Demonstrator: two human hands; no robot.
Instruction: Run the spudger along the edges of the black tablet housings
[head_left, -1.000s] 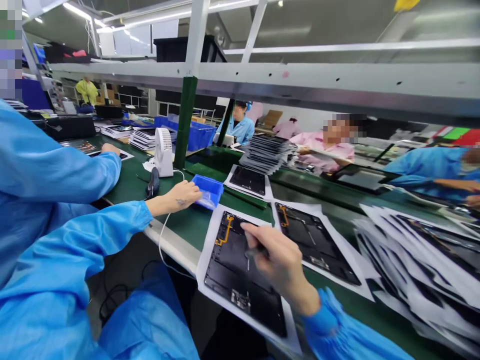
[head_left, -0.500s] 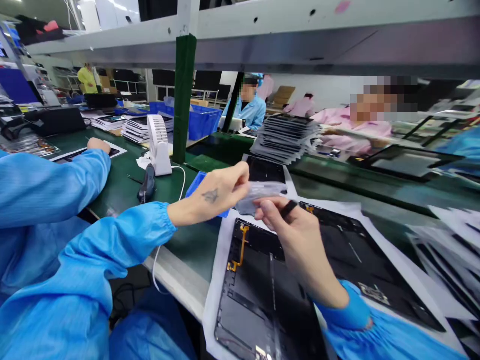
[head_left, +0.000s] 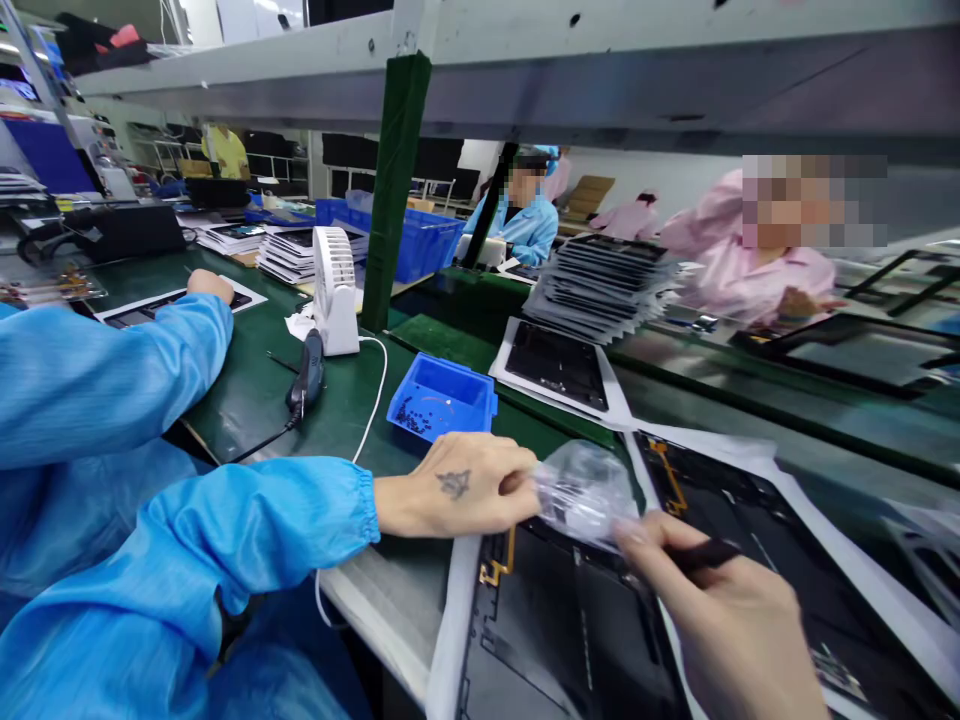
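A clear plastic bag (head_left: 585, 492) is stretched between my two hands. My left hand (head_left: 465, 485), with a tattoo on its back, pinches the bag's left side. At its lower right side, my right hand (head_left: 712, 600) touches the bag with the fingertips and also has a dark, slim tool (head_left: 705, 556) between its fingers. Below the bag lies a black tablet housing (head_left: 570, 630) with an orange flex cable, on white sheeting. A second black housing (head_left: 780, 550) lies to the right.
A blue bin (head_left: 442, 395) with small dark parts stands beyond my left hand. Further left are a white fan (head_left: 335, 290) and a dark-handled tool (head_left: 306, 380). A co-worker's blue sleeve (head_left: 112, 370) is at the left. A stack of panels (head_left: 600, 290) stands behind.
Both hands have moved down and right in view with the bag, and the right hand is nearer the camera. The blue bin is now uncovered. The view has shifted slightly.
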